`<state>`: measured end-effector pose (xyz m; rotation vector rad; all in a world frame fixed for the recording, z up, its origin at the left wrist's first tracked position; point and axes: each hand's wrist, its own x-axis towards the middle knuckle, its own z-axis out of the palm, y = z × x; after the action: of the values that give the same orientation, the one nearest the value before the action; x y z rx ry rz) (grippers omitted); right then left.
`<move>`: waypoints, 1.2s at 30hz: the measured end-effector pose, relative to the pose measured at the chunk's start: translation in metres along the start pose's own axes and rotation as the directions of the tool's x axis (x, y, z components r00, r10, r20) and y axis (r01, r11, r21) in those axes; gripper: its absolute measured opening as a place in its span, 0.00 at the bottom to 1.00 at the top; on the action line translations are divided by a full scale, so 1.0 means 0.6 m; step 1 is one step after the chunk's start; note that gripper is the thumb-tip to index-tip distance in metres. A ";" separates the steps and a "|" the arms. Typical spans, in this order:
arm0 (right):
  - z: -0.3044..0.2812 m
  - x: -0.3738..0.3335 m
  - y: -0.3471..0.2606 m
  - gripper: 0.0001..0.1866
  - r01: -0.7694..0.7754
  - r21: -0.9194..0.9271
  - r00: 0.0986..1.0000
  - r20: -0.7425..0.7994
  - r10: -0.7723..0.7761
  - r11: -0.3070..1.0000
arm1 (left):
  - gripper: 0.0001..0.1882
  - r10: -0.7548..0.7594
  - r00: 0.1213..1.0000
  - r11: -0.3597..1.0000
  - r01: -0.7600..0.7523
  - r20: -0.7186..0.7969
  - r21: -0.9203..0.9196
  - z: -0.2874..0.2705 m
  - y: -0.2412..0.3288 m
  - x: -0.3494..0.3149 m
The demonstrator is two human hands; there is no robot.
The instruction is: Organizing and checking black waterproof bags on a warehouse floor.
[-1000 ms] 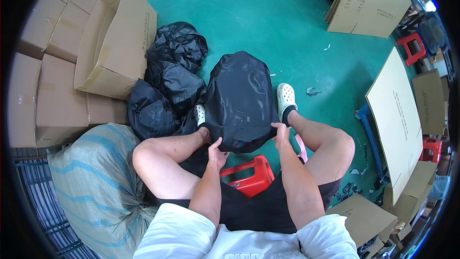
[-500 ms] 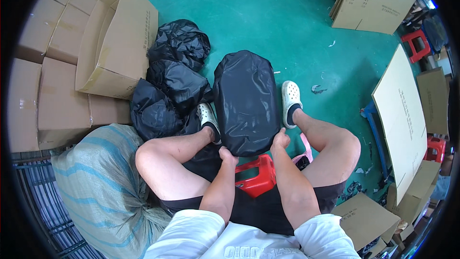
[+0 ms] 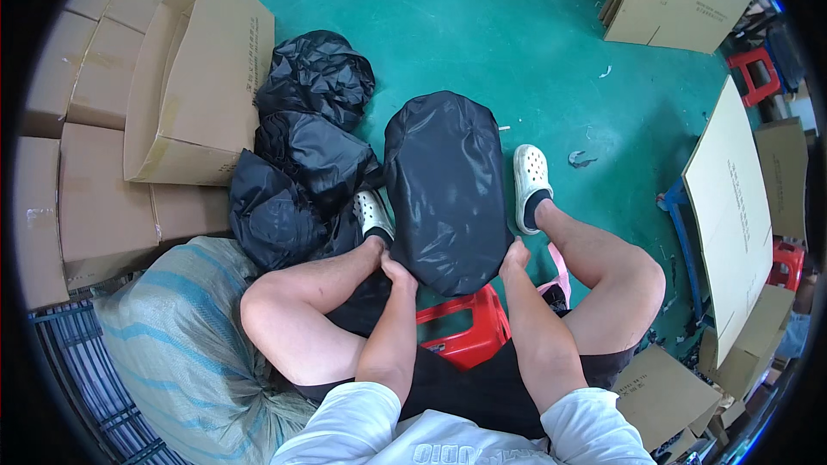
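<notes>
A plump oval bundle in shiny black fabric [image 3: 445, 189] lies lengthwise between my feet. At its near left corner, my left hand [image 3: 398, 270] is closed on the edge of the fabric. My right hand [image 3: 515, 257] grips the near right edge in the same way; the fingertips of both hands are tucked out of sight. Several crumpled black fabric bundles [image 3: 319, 155] lie heaped on the left, beside my left foot. Just behind the held bundle, a red plastic stool [image 3: 484, 327] stands between my legs.
Stacked cartons [image 3: 103, 189] and an open carton [image 3: 215, 77] rise on the left, with a striped woven sack [image 3: 181, 319] nearer me. Flattened cardboard [image 3: 730, 207] leans on a blue frame at right. A pink strap [image 3: 558, 267] lies beside my right leg. Scraps dot the green floor [image 3: 482, 26].
My hands have spread slightly apart along the near edge of the black bundle, the left one shifting left and up. The bundle's near end looks a little wider and lower.
</notes>
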<state>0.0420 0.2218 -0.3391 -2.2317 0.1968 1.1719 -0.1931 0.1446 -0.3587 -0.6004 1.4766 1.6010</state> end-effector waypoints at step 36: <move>0.281 -0.158 -0.276 0.36 0.847 -0.438 0.100 0.688 -0.719 -0.302 | 0.17 0.807 0.307 -0.066 -0.802 0.505 0.593 0.415 0.222 0.096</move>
<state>-0.0676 0.4384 -0.2631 -1.9233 -2.1923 0.4472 -0.2844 0.4079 -0.2855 1.1390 2.5588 1.3472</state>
